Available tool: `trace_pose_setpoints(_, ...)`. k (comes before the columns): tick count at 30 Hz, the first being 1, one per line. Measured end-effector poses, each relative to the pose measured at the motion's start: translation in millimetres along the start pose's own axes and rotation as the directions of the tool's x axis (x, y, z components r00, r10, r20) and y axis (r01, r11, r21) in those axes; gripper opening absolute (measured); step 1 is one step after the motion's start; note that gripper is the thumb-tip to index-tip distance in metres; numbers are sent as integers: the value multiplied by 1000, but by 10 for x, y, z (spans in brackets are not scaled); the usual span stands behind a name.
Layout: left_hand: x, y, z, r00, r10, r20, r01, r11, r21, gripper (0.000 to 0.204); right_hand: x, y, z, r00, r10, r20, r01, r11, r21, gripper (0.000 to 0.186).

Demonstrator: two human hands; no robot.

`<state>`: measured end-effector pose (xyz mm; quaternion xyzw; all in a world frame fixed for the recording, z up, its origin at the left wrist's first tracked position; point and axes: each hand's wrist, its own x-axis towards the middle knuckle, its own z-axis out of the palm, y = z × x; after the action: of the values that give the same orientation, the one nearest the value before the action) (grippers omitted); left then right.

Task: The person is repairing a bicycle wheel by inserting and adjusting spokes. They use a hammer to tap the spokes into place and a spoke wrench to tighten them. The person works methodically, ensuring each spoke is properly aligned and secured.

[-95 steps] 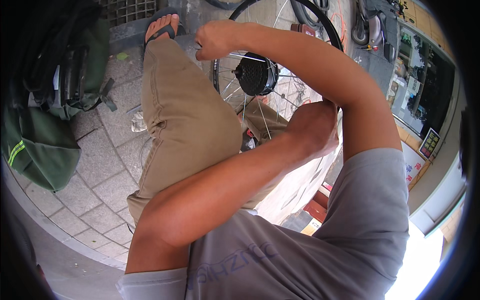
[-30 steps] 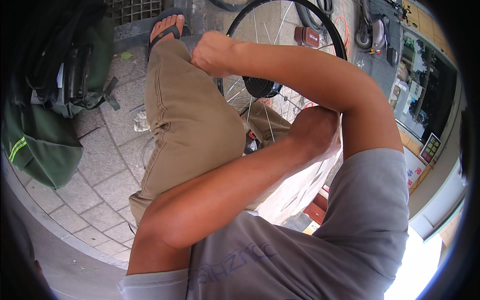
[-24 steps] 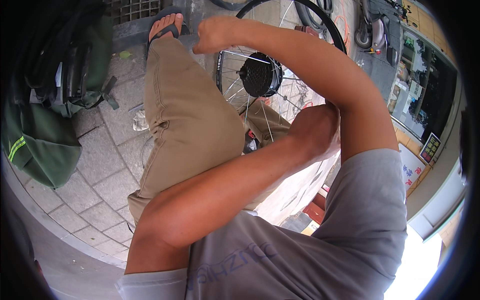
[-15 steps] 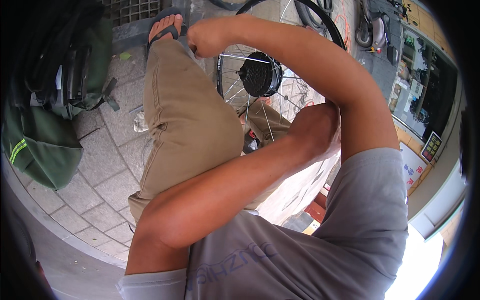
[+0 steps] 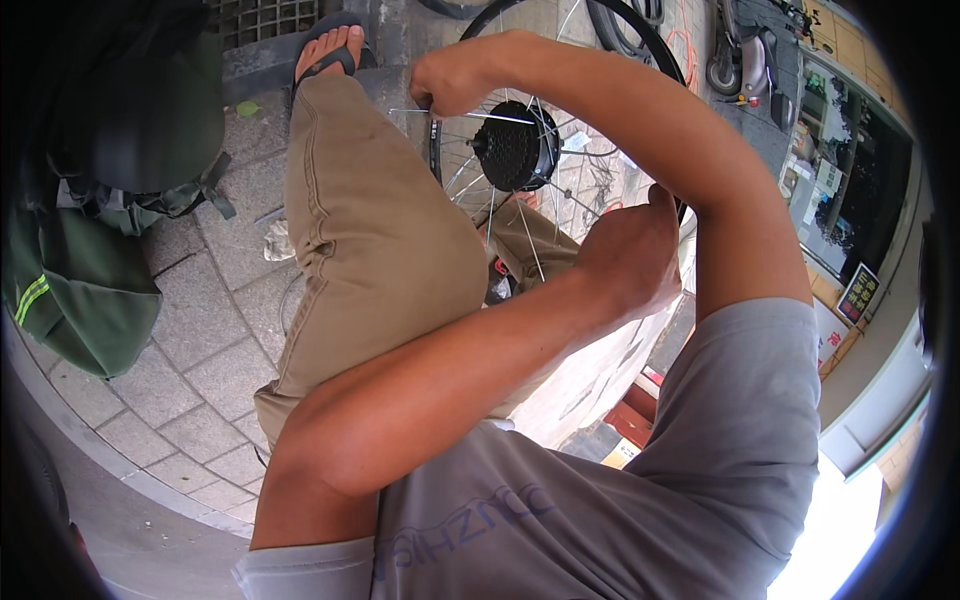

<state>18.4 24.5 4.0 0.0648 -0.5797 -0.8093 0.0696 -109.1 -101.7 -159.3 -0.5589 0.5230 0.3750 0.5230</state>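
A spoked wheel with a black rim and a black hub with stacked sprockets stands in front of me, partly behind my arms. My right hand reaches across the top, fingers closed around a thin silver spoke that sticks out leftward past them. My left hand is closed at the wheel's right side, its thumb up against the rim; what lies inside the fingers is mostly hidden. My khaki-covered leg and sandalled foot lie left of the wheel.
Dark green bags lie on the paving at left, near a metal grate. Dark tubing, an orange cord and a scooter are at top right, beside a glass shopfront.
My right hand dipped toward my leg a second ago, then rose and shifted right, with the spoke now showing past its fingers. My left thumb has lifted slightly along the rim.
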Motion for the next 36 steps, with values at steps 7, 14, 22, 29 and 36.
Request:
trace_pose_setpoints(7,-19,42,-99,1000,-9,-10,10,1000,7,45,-208,-116,62,980,-107,-168,59,962,-268,29)
trace_pose_setpoints(14,-18,0,-42,1000,19,-9,-19,1000,-18,41,-178,-216,77,997,11,-80,-32,964,-265,27)
trace_pose_setpoints(22,-2,40,-76,1000,-23,8,24,1000,-18,40,-90,-150,-10,998,64,12,-59,965,-254,26)
trace_pose_setpoints(29,17,-66,18,999,50,10,-51,996,74,42,-242,-218,69,995,-19,-94,-27,881,-473,28)
trace_pose_setpoints(36,8,53,-63,999,-36,26,36,999,22,51,-178,-127,2,993,103,58,-94,984,-153,27)
